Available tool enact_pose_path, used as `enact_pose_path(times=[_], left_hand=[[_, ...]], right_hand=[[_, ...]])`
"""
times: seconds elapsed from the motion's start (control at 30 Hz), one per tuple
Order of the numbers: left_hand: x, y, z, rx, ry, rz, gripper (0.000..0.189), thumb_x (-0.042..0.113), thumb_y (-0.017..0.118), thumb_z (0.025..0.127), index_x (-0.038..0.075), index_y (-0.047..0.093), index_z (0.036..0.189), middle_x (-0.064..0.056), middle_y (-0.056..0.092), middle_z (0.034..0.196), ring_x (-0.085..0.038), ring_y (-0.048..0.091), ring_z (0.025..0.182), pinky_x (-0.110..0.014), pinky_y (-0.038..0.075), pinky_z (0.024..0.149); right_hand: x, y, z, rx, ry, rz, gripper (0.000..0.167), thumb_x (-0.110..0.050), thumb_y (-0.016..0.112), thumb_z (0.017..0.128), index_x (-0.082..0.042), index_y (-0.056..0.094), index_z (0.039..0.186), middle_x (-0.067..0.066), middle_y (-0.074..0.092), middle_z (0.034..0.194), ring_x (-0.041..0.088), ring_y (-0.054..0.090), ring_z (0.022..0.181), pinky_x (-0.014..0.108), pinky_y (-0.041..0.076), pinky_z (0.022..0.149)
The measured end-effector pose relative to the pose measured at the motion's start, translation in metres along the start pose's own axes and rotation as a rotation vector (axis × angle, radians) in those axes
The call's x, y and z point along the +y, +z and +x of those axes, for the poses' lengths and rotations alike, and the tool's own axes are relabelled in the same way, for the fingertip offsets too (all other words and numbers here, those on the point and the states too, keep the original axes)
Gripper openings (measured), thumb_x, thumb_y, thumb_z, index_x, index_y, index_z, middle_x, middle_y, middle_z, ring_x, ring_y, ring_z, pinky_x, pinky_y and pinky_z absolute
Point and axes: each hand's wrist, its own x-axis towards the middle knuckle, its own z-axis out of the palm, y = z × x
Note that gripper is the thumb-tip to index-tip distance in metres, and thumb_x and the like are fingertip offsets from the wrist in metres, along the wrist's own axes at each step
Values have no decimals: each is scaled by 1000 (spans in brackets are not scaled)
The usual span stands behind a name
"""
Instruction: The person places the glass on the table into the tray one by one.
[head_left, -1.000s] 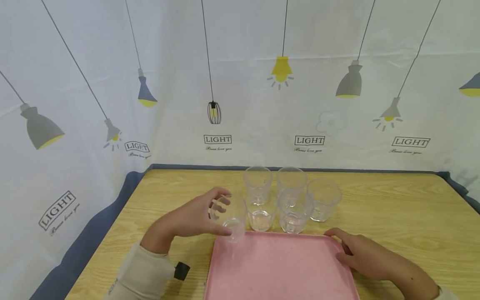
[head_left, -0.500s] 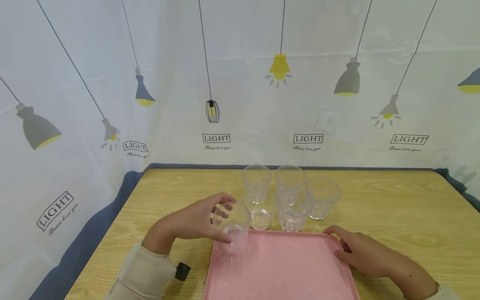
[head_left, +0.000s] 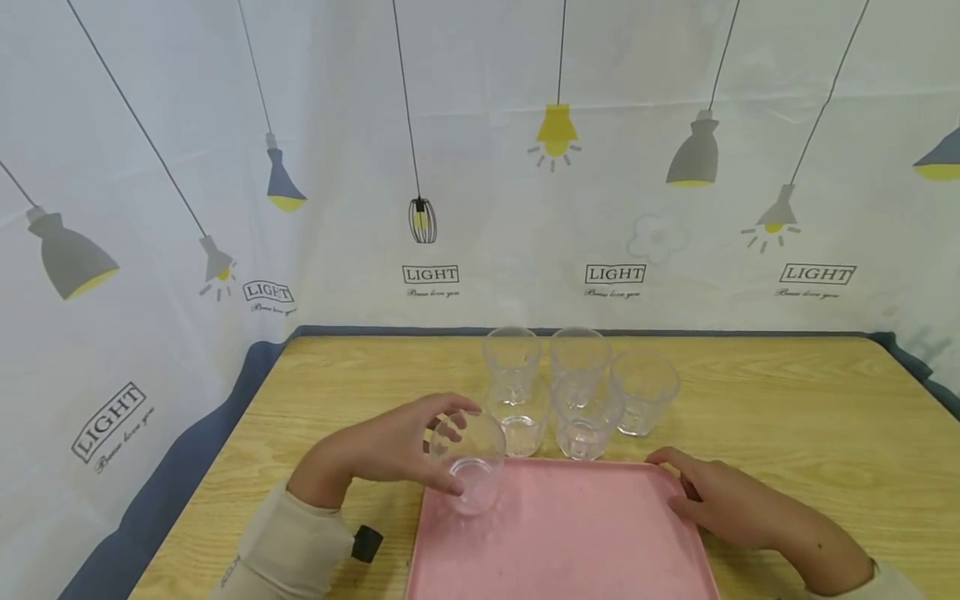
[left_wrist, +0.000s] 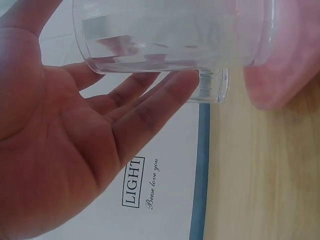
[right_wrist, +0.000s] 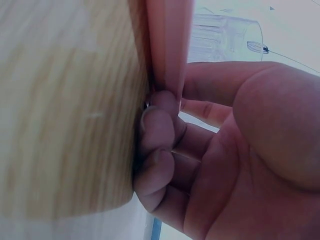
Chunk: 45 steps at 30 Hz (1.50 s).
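Observation:
A clear plastic cup point(head_left: 483, 467) is upright at the back-left corner of the pink tray point(head_left: 585, 533); whether its base touches the tray I cannot tell. My left hand point(head_left: 393, 442) holds it from the left, thumb in front and fingers behind. In the left wrist view, the fingers point(left_wrist: 150, 115) lie along the cup's wall point(left_wrist: 165, 35). My right hand point(head_left: 735, 504) grips the tray's back-right corner. The right wrist view has its fingertips point(right_wrist: 157, 130) curled under the tray's edge point(right_wrist: 170, 45), close to the tabletop.
Several more clear cups point(head_left: 588, 417) stand in a cluster just behind the tray on the wooden table point(head_left: 337, 375). A white curtain printed with lamps point(head_left: 510, 192) hangs behind and to the left. A small black piece point(head_left: 367, 543) sticks out by the left cuff.
My left hand has brought the cup slightly right and nearer, further over the tray's corner. The right hand keeps its place on the tray. The head view has shifted a little.

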Motion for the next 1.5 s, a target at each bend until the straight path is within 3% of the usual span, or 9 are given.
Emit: enact_pose_path(times=[0.23, 0.83, 1.17, 1.33, 1.5], left_hand=[[-1, 1, 1, -16, 0, 1, 83, 28, 86, 79, 25, 40, 147, -14, 47, 141, -29, 52, 128, -44, 47, 101], [1, 3, -2, -43, -30, -4, 88, 25, 88, 76, 17, 38, 148, -15, 44, 145, -34, 49, 131, -47, 46, 103], [6, 1, -6, -43, -42, 30, 86, 33, 86, 78, 20, 38, 148, -14, 44, 146, -33, 48, 133, -50, 45, 104], [11, 3, -3, 57, -64, 81, 71, 47, 73, 88, 22, 40, 147, -7, 52, 139, -24, 51, 129, -48, 43, 106], [17, 8, 7, 196, -92, 147, 74, 59, 63, 91, 25, 36, 151, -3, 52, 140, -24, 50, 130, -49, 43, 107]], right_hand=[[-1, 0, 0, 7, -3, -5, 42, -13, 62, 97, -7, 48, 136, -9, 45, 67, 0, 38, 55, 22, 36, 52], [2, 2, 0, 6, -5, -14, 43, -14, 62, 97, -8, 48, 137, -9, 45, 67, 0, 37, 56, 22, 36, 52], [-1, 0, -1, 20, -13, -23, 43, -12, 63, 96, -7, 49, 136, -10, 45, 67, -1, 38, 56, 22, 36, 52], [-1, -1, -1, 4, -4, -4, 43, -13, 62, 97, -7, 48, 137, -9, 45, 67, 0, 38, 56, 22, 36, 52], [0, -1, -1, -7, -2, 6, 43, -14, 62, 97, -7, 48, 137, -9, 45, 67, 0, 38, 55, 22, 35, 52]])
